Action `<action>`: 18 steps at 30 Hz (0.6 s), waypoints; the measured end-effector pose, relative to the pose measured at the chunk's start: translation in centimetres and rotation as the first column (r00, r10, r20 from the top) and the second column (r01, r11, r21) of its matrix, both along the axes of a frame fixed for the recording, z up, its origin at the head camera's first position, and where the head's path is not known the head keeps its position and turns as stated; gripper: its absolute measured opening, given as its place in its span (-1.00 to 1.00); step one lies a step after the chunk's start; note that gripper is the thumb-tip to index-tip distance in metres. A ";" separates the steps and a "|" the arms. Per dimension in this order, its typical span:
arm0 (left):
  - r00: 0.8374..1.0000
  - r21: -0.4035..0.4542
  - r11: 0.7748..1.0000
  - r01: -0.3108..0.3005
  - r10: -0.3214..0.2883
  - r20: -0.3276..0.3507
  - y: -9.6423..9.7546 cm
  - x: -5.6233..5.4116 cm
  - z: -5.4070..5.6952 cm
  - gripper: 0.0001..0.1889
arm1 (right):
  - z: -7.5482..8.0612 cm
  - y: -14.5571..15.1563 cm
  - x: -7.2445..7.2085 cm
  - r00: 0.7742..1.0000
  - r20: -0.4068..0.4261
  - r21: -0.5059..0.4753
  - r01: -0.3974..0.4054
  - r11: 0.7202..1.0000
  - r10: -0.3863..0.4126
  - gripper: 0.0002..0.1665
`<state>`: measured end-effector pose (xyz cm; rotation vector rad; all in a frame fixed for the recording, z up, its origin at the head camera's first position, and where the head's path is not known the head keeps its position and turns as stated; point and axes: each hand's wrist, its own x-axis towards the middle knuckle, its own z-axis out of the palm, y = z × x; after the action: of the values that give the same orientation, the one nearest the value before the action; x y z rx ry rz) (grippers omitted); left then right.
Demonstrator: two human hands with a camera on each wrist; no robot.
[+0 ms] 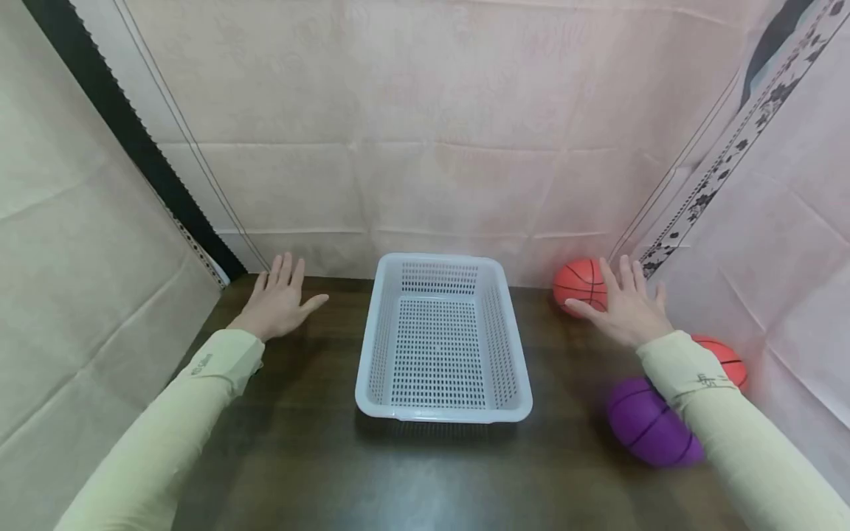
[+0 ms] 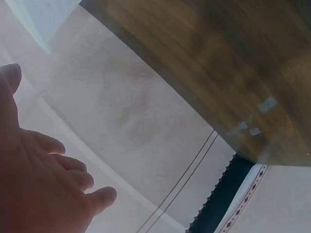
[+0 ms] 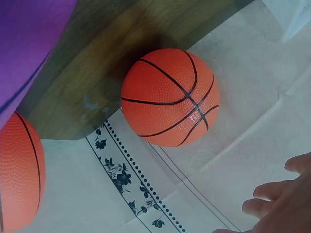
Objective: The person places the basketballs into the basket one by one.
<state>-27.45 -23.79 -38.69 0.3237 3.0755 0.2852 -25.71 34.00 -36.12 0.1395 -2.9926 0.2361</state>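
My left hand (image 1: 275, 301) hovers over the far left of the table with its fingers spread and nothing in it. To the right, my right hand (image 1: 627, 310) is also spread and holds nothing, overlapping an orange toy basketball (image 1: 579, 286) in the head view. That ball shows whole in the right wrist view (image 3: 170, 97). Under my right forearm lie a purple ball (image 1: 651, 424) with dark lines and a second orange basketball (image 1: 724, 359), partly hidden by the sleeve. Between the hands stands a white perforated plastic basket (image 1: 443, 409) with nothing inside.
The dark wooden table (image 1: 285, 457) meets pale cloth walls at the back (image 1: 451, 192), left (image 1: 86, 243) and right (image 1: 777, 243). Bits of tape (image 2: 266, 104) stick to the table's corner in the left wrist view.
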 end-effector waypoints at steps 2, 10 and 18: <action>1.000 0.021 1.000 0.001 -0.001 -0.004 0.1 0.0 -0.2 0.07 | 0.1 0.2 0.0 1.000 0.008 -0.013 0.004 1.000 -0.004 0.26; 1.000 0.359 0.933 -0.021 0.026 -0.009 4.0 3.6 -2.0 0.07 | 1.1 0.8 2.8 0.999 -0.006 -0.145 0.039 0.989 -0.040 0.25; 0.998 0.596 0.803 0.016 -0.050 0.041 8.7 9.0 -3.7 0.16 | 1.2 2.0 9.9 0.982 -0.043 -0.323 0.160 0.933 -0.183 0.23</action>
<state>-18.41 -15.05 -42.41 0.3717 2.8311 1.2471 -15.76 36.04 -34.97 -0.1451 -2.8246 0.6715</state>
